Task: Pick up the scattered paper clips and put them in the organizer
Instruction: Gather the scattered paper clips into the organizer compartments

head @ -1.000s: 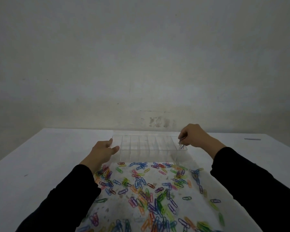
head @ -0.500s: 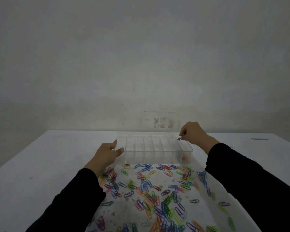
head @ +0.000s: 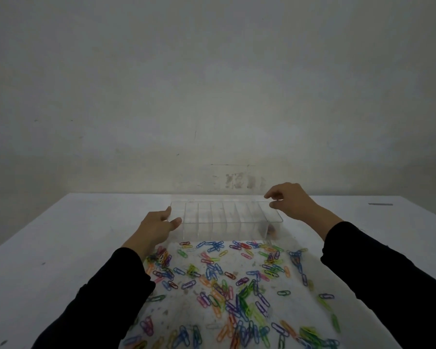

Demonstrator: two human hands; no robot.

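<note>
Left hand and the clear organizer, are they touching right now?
Touching. The head view shows the left hand against the organizer's left end wall, thumb at its near corner, no gap visible.

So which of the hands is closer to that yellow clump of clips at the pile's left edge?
Left. The left hand sits just beyond the yellow clump, its wrist beside it; the right hand hovers over the organizer's far right end.

Long black sleeves (head: pixel 106 295), seemingly plain; bare hands (head: pixel 159 225).
</note>
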